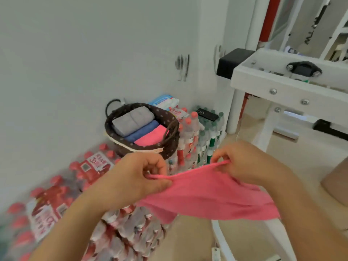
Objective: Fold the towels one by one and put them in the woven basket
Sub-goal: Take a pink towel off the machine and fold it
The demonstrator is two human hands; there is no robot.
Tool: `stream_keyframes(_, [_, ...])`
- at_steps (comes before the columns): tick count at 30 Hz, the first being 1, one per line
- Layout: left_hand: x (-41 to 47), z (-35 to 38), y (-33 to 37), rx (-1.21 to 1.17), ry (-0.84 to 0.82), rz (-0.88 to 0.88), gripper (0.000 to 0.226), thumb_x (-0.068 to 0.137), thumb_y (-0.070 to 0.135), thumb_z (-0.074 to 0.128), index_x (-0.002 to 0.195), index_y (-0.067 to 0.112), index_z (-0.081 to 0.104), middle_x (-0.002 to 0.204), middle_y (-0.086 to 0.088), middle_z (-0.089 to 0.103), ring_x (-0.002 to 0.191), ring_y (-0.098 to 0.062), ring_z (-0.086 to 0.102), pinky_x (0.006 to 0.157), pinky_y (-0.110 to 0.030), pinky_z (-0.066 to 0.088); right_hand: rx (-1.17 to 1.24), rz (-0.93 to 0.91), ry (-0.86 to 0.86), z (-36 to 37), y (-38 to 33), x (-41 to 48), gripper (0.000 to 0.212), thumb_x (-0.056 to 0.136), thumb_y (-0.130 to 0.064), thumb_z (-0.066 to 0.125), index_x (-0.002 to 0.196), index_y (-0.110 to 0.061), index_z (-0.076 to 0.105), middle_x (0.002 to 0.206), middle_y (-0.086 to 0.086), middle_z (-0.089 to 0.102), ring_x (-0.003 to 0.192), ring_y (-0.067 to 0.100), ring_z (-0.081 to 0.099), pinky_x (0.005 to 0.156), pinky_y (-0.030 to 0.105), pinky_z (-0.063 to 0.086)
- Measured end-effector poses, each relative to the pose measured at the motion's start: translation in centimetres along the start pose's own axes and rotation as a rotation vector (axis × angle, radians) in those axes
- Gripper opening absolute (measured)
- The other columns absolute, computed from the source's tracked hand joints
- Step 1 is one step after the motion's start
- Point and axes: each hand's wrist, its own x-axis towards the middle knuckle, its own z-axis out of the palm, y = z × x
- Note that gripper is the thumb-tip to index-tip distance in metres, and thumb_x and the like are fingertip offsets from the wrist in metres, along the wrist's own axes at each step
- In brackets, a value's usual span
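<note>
Head view, lower left: shrink-wrapped packs of red-capped bottles [47, 210] lay blurred along the wall. My left hand [131, 179] pinched one end of the pink towel [207, 194] between thumb and curled fingers. Above that hand, mid-frame, the woven basket [170, 146] rested on bottle packs, holding a gray towel [131, 118], a blue towel [143, 131] and a folded pink towel [150, 137] side by side. The pink towel hung unfolded across the lower centre, in the air — my right hand [250, 162] gripped its other end, right of centre. A white frame [282, 87] stood upper right.
</note>
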Motion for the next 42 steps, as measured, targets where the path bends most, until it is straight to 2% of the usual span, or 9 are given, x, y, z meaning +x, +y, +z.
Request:
stream_keyframes(3, [-5.6, -2.3, -1.2, 0.010, 0.036, -0.102, 0.025, 0.079, 0.026, 0.076, 0.068, 0.023, 0.054, 0.053, 0.008, 0.043, 0.050, -0.010, 0.035, 0.049, -0.025, 0.028, -0.228, -0.027, 0.098, 2.5, -3.3, 0.9, 0.022, 0.079, -0.013, 0.057, 0.083, -0.030, 0.071, 0.077, -0.013, 0.067, 0.073, 0.010, 0.058, 0.062, 0.030, 0.049])
stream_keyframes(8, [-16.6, -5.7, -2.1, 0.075, 0.038, -0.309, 0.022, 0.071, 0.041, 0.078, 0.078, 0.026, 0.063, 0.056, 0.009, 0.055, 0.050, -0.007, 0.046, 0.049, -0.023, 0.034, -0.298, -0.036, 0.031, 5.3, -8.0, 0.3, 0.021, 0.071, -0.019, 0.050, 0.078, -0.024, 0.070, 0.072, 0.000, 0.067, 0.068, 0.019, 0.059, 0.053, 0.032, 0.046])
stream_keyframes(12, [-26.9, -7.2, -2.5, 0.007, -0.078, -0.435, 0.020, 0.072, 0.038, 0.080, 0.080, 0.024, 0.069, 0.075, 0.002, 0.069, 0.067, -0.018, 0.065, 0.060, -0.029, 0.050, 0.001, -0.156, -0.205, 5.6, -13.5, -0.3, 0.016, 0.074, -0.024, 0.058, 0.065, -0.017, 0.070, 0.059, 0.000, 0.062, 0.058, 0.012, 0.050, 0.059, 0.037, 0.043])
stream_keyframes(18, [-39.6, -7.1, -4.9, -0.405, 0.570, -0.529, 0.033, 0.061, 0.032, 0.080, 0.063, 0.014, 0.052, 0.062, 0.000, 0.050, 0.056, -0.011, 0.049, 0.048, -0.019, 0.040, 0.322, -0.247, -0.392, 6.9, -21.3, 0.3, 0.017, 0.082, -0.004, 0.067, 0.080, -0.017, 0.077, 0.072, -0.004, 0.071, 0.066, -0.003, 0.060, 0.056, 0.011, 0.044])
stream_keyframes(23, [-45.8, -6.8, -9.4, -0.318, 0.964, -0.710, 0.029, 0.066, 0.026, 0.079, 0.065, 0.012, 0.053, 0.061, -0.002, 0.047, 0.057, -0.015, 0.041, 0.050, -0.025, 0.029, 0.289, -0.273, -0.404, 10.1, -24.8, 2.6, 0.016, 0.079, -0.009, 0.072, 0.078, -0.024, 0.078, 0.083, -0.001, 0.075, 0.078, 0.005, 0.062, 0.075, 0.023, 0.045])
stream_keyframes(27, [-46.9, -6.3, -13.5, -0.406, 1.366, -0.741, 0.005, 0.084, 0.010, 0.068, 0.081, 0.009, 0.064, 0.075, -0.007, 0.060, 0.071, -0.022, 0.051, 0.064, -0.033, 0.041, 0.334, -0.292, -0.575, 12.0, -26.8, 4.6, 0.009, 0.080, -0.010, 0.072, 0.085, -0.015, 0.078, 0.088, 0.011, 0.073, 0.074, 0.003, 0.061, 0.078, 0.022, 0.047])
stream_keyframes(32, [-46.2, -7.3, -17.4, -0.557, 1.589, -0.758, 0.006, 0.086, 0.011, 0.064, 0.090, 0.016, 0.066, 0.090, -0.012, 0.064, 0.080, -0.024, 0.055, 0.075, -0.041, 0.044, 0.454, -0.235, -0.674, 14.9, -27.7, 9.8, 0.014, 0.080, -0.013, 0.072, 0.093, -0.010, 0.076, 0.100, 0.016, 0.072, 0.087, 0.025, 0.067, 0.086, 0.039, 0.052])
stream_keyframes(38, [-43.5, -10.8, -21.2, -0.242, 1.854, -0.947, 0.014, 0.089, 0.024, 0.061, 0.100, 0.017, 0.056, 0.086, 0.004, 0.058, 0.075, -0.015, 0.053, 0.064, -0.029, 0.041, 0.292, -0.298, -0.677, 17.3, -28.7, 18.9, 0.009, 0.076, -0.023, 0.079, 0.083, -0.019, 0.078, 0.084, 0.000, 0.075, 0.080, 0.014, 0.069, 0.077, 0.028, 0.052])
stream_keyframes(42, [-41.7, -13.0, -24.4, -0.105, 1.858, -1.050, 0.017, 0.091, 0.024, 0.057, 0.097, 0.015, 0.044, 0.072, 0.004, 0.052, 0.063, -0.020, 0.046, 0.056, -0.029, 0.036, 0.066, -0.335, -0.285, 20.9, -30.2, 25.1, 0.012, 0.076, -0.024, 0.078, 0.083, -0.016, 0.076, 0.082, 0.002, 0.073, 0.083, 0.023, 0.065, 0.076, 0.032, 0.048])
